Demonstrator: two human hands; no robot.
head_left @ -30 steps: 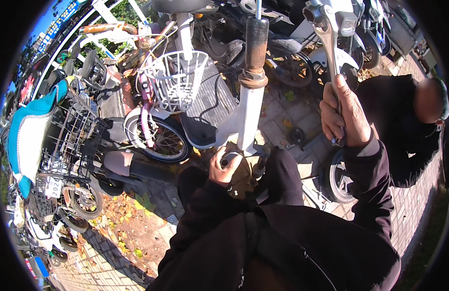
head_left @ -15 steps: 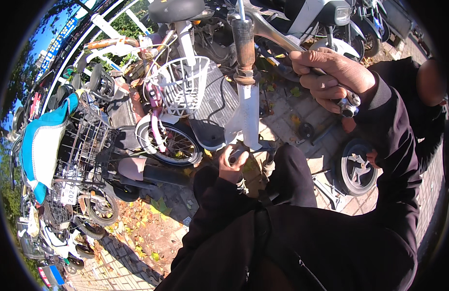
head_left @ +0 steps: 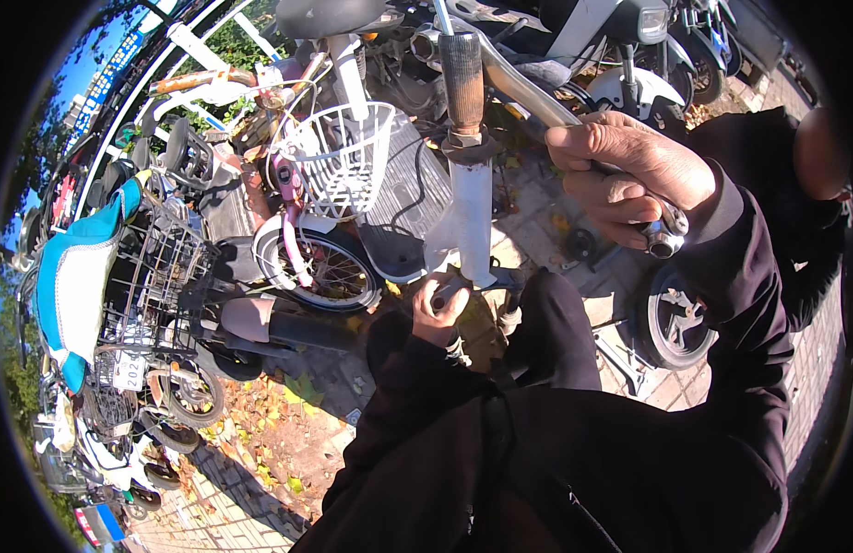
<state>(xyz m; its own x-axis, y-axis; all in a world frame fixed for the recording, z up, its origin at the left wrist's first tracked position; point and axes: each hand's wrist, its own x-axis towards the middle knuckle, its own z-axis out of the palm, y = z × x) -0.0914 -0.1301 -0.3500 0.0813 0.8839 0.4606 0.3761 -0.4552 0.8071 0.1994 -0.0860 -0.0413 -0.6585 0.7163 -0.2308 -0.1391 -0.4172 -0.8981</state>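
In front of me stands an upright white frame tube (head_left: 471, 217) with a rusty nut (head_left: 468, 147) and a worn, ridged metal tube (head_left: 463, 88) above it. A thin pale rod (head_left: 442, 14) rises from its top. My right hand (head_left: 629, 170) is wrapped round a long curved metal bar (head_left: 523, 83), whose round, socket-like end sticks out below the fist. The bar's far end lies beside the ridged tube; whether they touch I cannot tell. Low by the foot of the white tube, my left hand (head_left: 438, 311) is curled round something with a round end, mostly hidden.
On the left are a bicycle with a white basket (head_left: 343, 161) and a wire basket (head_left: 154, 276) under a teal-and-white cover. To the right, a small wheel (head_left: 675, 318) and metal tools (head_left: 625, 364) lie on the paving. Another person (head_left: 758, 184) is close on the right; scooters (head_left: 629, 55) stand behind.
My right hand has moved slightly down with the metal bar, and more of the bar's far end shows left of the ridged tube. The left hand stays almost still.
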